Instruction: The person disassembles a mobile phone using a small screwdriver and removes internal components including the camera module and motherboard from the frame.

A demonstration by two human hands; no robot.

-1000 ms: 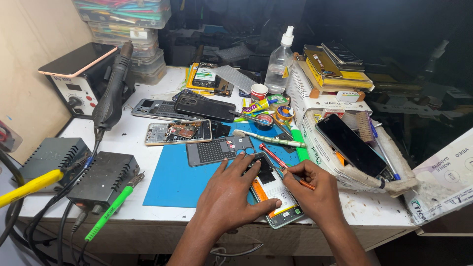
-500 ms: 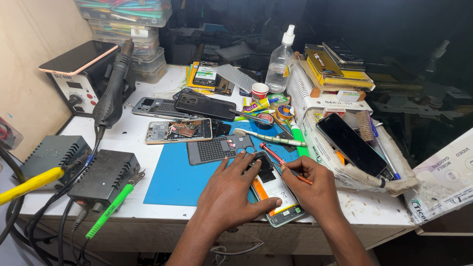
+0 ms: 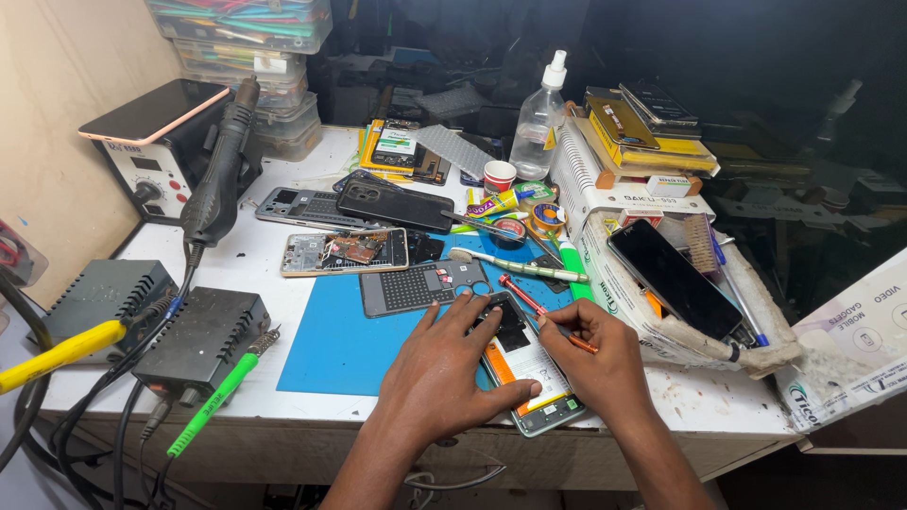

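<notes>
An opened phone (image 3: 525, 364) with its back cover off lies on the blue work mat (image 3: 345, 345) near the table's front edge. My left hand (image 3: 444, 373) rests flat over the phone's left side, fingers spread, thumb pressing on its lower part. My right hand (image 3: 595, 359) grips a red-handled screwdriver (image 3: 529, 300) whose handle sticks up to the left; its tip is hidden under my fingers at the phone's upper part.
Beyond the phone lie a grey back panel (image 3: 420, 286), another opened phone (image 3: 345, 252), dark covers (image 3: 392, 203) and a toothbrush (image 3: 515, 266). A hot-air station (image 3: 156, 156) and black power boxes (image 3: 203, 340) sit left. A spray bottle (image 3: 539, 123), tape rolls and a box holding a black phone (image 3: 671, 279) stand right.
Both hands stay on the phone. The right hand has shifted the screwdriver slightly; otherwise the scene is the same.
</notes>
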